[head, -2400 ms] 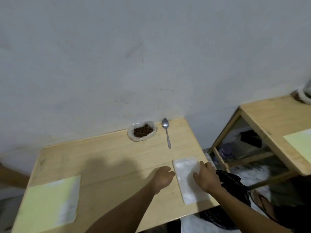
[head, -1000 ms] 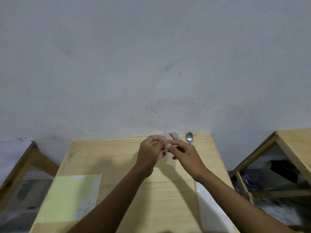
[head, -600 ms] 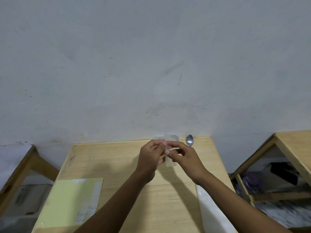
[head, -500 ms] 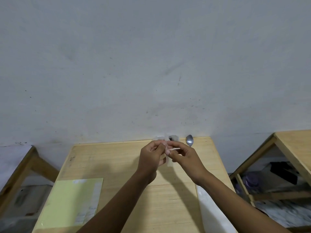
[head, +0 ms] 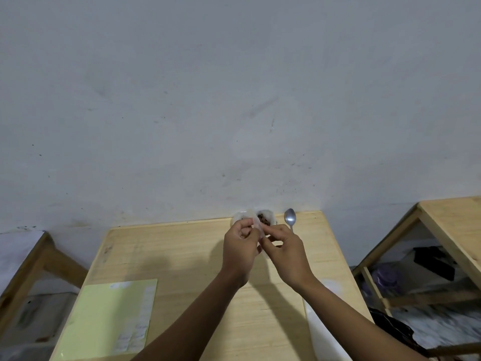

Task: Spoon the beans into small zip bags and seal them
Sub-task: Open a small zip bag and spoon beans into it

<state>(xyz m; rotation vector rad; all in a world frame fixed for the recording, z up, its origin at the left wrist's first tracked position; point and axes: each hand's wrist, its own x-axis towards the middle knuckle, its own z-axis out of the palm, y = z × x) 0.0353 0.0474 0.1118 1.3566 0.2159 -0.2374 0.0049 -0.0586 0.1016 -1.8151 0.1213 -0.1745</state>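
Left hand (head: 240,247) and right hand (head: 285,252) meeting above the middle of the wooden table (head: 182,256), fingertips nearly touching, each pinching an edge of one small clear zip bag (head: 256,225) held upright between them. Fingers of both curling round the bag's top edge, thumbs pressing against forefingers; whether the bag's mouth is open or closed, not discernible. Bag hanging off the tabletop, its lower part hidden behind the hands.

Just beyond the fingertips, sitting at the table's far edge against the grey wall (head: 234,100): the white dish of brown beans (head: 264,219), partly hidden behind the held bag. Lying just right of the dish: the metal spoon (head: 290,218), bowl toward the wall, handle vanishing behind the right hand.

Resting near the table's front right corner, partly under the right forearm: a white stack of bags (head: 322,332). Lying at the front left: a pale yellow sheet (head: 109,316). Standing well apart to the right: another wooden table (head: 447,225), dark clutter beneath it.
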